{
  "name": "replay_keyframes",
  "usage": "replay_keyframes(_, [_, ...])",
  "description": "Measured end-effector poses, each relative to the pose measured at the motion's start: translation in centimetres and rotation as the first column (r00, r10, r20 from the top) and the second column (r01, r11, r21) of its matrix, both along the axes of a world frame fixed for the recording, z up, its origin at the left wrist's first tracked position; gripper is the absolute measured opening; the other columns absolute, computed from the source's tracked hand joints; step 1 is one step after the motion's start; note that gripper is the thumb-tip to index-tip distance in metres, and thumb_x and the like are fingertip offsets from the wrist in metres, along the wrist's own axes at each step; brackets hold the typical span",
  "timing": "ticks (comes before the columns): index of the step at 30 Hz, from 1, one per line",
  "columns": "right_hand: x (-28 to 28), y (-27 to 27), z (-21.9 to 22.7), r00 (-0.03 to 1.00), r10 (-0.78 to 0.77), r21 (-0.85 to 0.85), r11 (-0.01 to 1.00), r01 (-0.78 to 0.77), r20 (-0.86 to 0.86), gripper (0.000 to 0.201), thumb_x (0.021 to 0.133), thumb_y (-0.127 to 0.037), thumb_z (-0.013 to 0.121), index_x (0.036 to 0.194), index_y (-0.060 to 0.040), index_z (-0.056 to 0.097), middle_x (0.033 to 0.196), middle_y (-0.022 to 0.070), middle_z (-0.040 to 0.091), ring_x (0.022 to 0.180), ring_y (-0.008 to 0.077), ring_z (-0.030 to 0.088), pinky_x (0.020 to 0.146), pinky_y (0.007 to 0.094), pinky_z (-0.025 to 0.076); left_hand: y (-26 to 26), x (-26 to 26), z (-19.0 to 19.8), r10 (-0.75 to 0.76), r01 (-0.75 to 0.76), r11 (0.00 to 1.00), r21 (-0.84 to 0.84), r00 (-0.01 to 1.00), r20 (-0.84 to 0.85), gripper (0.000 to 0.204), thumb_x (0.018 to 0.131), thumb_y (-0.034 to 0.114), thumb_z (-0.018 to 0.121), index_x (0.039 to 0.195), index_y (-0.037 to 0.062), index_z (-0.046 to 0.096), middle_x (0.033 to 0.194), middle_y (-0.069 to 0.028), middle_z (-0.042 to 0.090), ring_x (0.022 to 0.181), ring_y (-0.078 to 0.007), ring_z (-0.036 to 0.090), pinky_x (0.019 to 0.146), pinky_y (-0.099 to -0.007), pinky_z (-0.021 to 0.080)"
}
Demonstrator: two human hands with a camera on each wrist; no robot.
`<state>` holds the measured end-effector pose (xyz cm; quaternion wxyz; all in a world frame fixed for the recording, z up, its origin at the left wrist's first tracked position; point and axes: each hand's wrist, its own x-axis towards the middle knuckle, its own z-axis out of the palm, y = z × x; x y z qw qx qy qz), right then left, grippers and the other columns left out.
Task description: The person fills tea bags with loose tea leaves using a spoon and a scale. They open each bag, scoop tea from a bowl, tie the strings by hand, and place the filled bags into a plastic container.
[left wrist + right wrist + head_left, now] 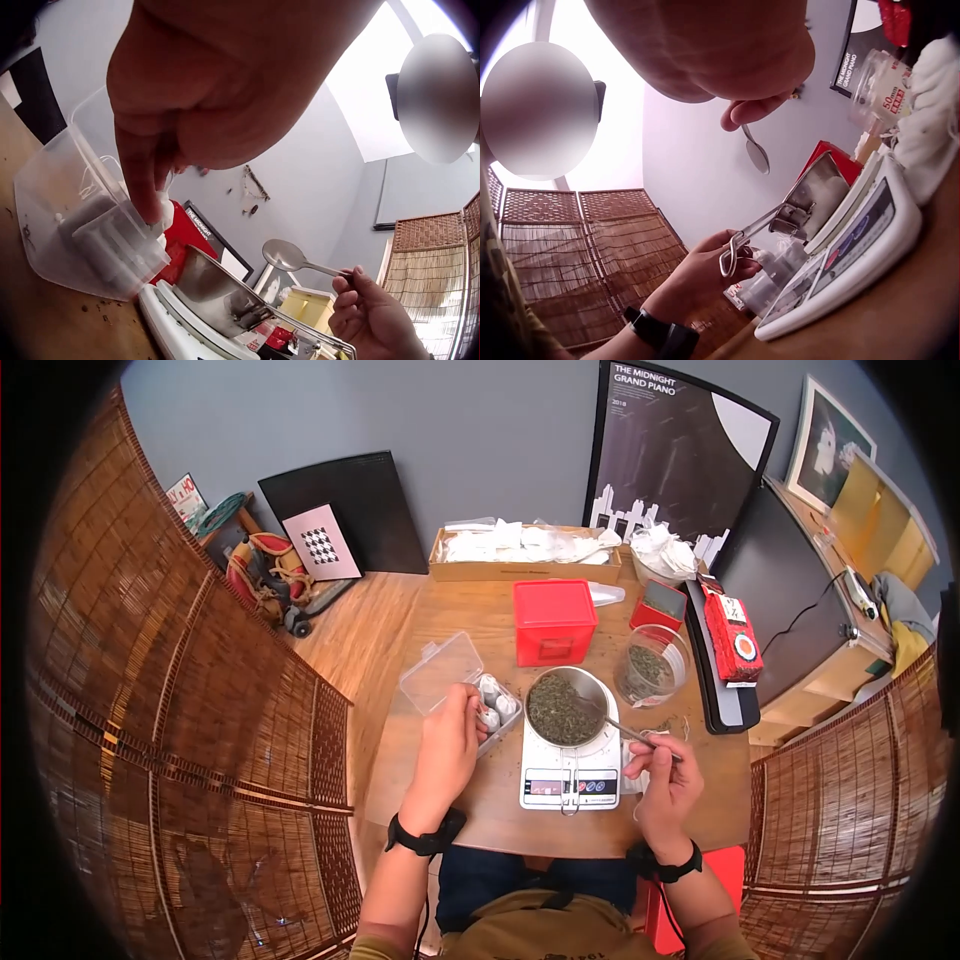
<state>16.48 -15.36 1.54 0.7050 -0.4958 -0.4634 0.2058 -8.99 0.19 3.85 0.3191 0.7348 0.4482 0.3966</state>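
Note:
The left hand [450,745] is at the clear plastic box [52,217], its bent fingers pinching a small white pouch [166,212]. Several more white pouches [505,706] lie in the box, whose lid [440,668] stands open. A metal spoon [285,255] is held by its handle in the right hand [668,785]; its bowl is over the steel pan in the head view. Dark dried leaves [560,710] fill much of the pan [810,196], which rests on the white scale [535,760] with its wire handle towards the person.
Behind the scale stands a red box [553,622]. A clear tub [675,678] of leaves is to its right, near an open red tin [660,602]. At the back are a cardboard tray [530,571] of white pouches and a red packet [733,635]. Woven screens [240,740] flank the table.

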Motion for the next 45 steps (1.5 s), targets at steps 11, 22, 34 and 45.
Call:
replay_keyframes(11, [0.3,0.7,0.3,1.0,0.006,-0.13,0.991,-0.007,-0.009,0.025,0.116,-0.013,0.06,0.133,0.0035,0.067,0.116,0.0167,0.079,0.084,0.0138,0.073,0.075,0.0285,0.058,-0.4,0.6,-2.2,0.134,-0.147,0.984,0.096,0.982,0.13,0.027,0.109,0.003,0.066,0.136,-0.0004,0.065,0.111,-0.0132,0.073,0.083,-0.0188,0.075,0.068,-0.032,0.061])
replay_keyframes(22, [-1.0,0.8,1.0,0.852,0.049,-0.208,0.976,0.07,0.521,0.031,0.1,-0.01,0.081,0.129,-0.0003,0.077,0.113,0.018,0.079,0.093,0.03,0.077,0.083,0.0382,0.063,-2.8,1.1,-0.6,0.248,-0.238,0.929,0.282,0.969,0.003,0.037,0.105,0.004,0.071,0.142,0.0,0.064,0.119,-0.0126,0.066,0.098,-0.0199,0.067,0.074,-0.0297,0.054])
replay_keyframes(34, [9.6,-2.5,0.3,0.806,-0.073,-0.39,0.847,0.361,0.588,0.027,0.097,-0.008,0.079,0.123,-0.0023,0.076,0.114,0.017,0.072,0.092,0.0317,0.072,0.081,0.0405,0.058,-6.5,3.7,1.7,0.099,-0.122,0.972,0.2,0.988,0.12,0.042,0.103,-0.002,0.071,0.144,-0.0003,0.062,0.121,-0.0099,0.061,0.094,-0.0141,0.06,0.075,-0.0258,0.052])
replay_keyframes(45, [8.1,-3.6,3.1,0.785,-0.065,-0.373,0.854,0.364,0.616,0.012,0.094,-0.001,0.078,0.105,-0.0009,0.073,0.102,0.0145,0.073,0.089,0.035,0.067,0.079,0.0422,0.055,-9.4,6.1,2.7,-0.243,0.237,0.97,0.055,0.955,0.171,0.035,0.098,-0.006,0.076,0.132,-0.0037,0.07,0.103,-0.011,0.07,0.079,-0.0142,0.066,0.069,-0.0282,0.054])
